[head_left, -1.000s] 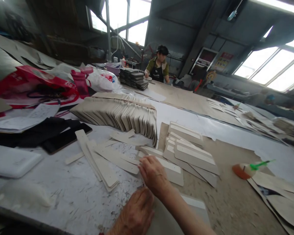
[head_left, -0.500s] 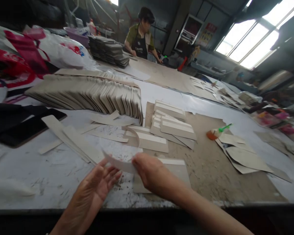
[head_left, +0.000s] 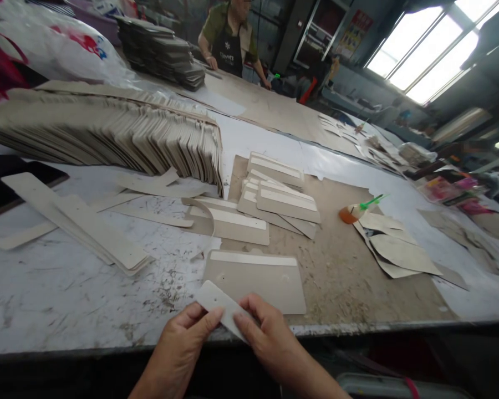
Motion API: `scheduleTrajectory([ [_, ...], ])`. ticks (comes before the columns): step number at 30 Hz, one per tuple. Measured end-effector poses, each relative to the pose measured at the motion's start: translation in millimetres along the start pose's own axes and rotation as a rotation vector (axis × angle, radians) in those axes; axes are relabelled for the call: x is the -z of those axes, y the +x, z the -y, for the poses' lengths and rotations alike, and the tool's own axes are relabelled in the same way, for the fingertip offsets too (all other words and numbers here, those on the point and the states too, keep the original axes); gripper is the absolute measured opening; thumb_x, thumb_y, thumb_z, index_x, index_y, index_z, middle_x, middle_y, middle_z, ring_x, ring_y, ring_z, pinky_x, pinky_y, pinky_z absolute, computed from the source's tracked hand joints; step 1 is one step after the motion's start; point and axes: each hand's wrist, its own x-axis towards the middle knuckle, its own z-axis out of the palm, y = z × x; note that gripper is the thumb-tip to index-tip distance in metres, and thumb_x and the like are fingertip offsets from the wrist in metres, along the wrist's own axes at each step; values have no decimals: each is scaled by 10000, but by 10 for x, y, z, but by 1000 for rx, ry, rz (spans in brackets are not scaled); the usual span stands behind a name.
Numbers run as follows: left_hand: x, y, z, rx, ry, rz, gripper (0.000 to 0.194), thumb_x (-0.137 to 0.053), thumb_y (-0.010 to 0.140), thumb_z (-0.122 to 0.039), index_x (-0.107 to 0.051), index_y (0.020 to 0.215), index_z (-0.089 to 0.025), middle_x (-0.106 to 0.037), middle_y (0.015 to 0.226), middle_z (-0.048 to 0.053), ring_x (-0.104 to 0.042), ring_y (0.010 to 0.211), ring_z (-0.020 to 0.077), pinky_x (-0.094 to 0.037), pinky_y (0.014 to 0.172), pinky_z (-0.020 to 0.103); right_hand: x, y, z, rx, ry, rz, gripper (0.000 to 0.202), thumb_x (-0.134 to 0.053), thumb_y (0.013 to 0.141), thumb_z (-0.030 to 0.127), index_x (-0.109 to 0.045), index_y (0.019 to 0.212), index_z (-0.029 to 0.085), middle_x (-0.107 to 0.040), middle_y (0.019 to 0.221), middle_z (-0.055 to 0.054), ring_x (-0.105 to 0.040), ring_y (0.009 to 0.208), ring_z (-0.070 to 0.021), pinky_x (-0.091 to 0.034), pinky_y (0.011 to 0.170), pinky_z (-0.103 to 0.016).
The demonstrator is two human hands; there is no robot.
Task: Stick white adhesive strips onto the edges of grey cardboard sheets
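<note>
I see my left hand (head_left: 183,346) and right hand (head_left: 270,338) pinching a white strip (head_left: 220,305) at the near edge of the scuffed bench (head_left: 66,288), card stacks (head_left: 108,138) behind, under bright workshop windows (head_left: 424,55).

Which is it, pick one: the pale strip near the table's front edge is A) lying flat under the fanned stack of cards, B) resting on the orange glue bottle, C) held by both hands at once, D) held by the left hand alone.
C: the left hand and the right hand both pinch the pale strip with their fingers, just in front of the flat grey card.
</note>
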Motion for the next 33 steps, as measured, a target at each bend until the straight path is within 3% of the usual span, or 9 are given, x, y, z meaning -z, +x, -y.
scheduleTrajectory([
  [2,23,74,-139,-41,115,-22,438,-744,711,-469,-678,1019,-165,-682,1014,73,-614,929,191,-491,851,279,171,100,94,73,-297,-20,134,-498,908,283,-566,842,189,-597,787,-1,-535,750,-152,-379,689,-266],
  [5,77,199,-338,-114,441,-75,424,-658,726,-551,-662,875,-154,-683,841,60,-599,777,158,-474,743,245,327,287,207,110,-652,-37,90,-518,924,263,-584,916,202,-645,895,-23,-582,832,-188,-372,719,-290],
  [10,68,333,-516,-128,827,-97,442,-534,762,-586,-542,583,-182,-582,520,22,-464,482,137,-350,520,246,319,501,234,89,-1001,-1,147,-501,949,332,-585,953,211,-655,921,-42,-620,851,-229,-353,646,-300],
  [19,-75,454,-551,-249,1272,-150,283,-364,811,-409,-452,625,-215,-500,552,27,-484,565,195,-298,615,307,340,600,250,-3,-1081,60,137,-508,947,334,-575,975,218,-656,947,-36,-634,878,-245,-346,617,-316],
  [25,-37,497,-468,-325,1370,-155,295,-287,841,-388,-420,636,-222,-519,700,62,-497,693,224,-310,702,354,341,590,247,20,-1070,56,114,-515,945,300,-580,961,208,-659,924,-29,-637,865,-226,-347,619,-307],
  [33,-9,524,-415,-369,1438,-159,273,-289,862,-357,-402,650,-228,-506,700,54,-511,703,233,-341,703,368,337,592,247,35,-1074,48,107,-507,951,288,-573,955,203,-653,923,-22,-637,858,-224,-356,618,-304],
])
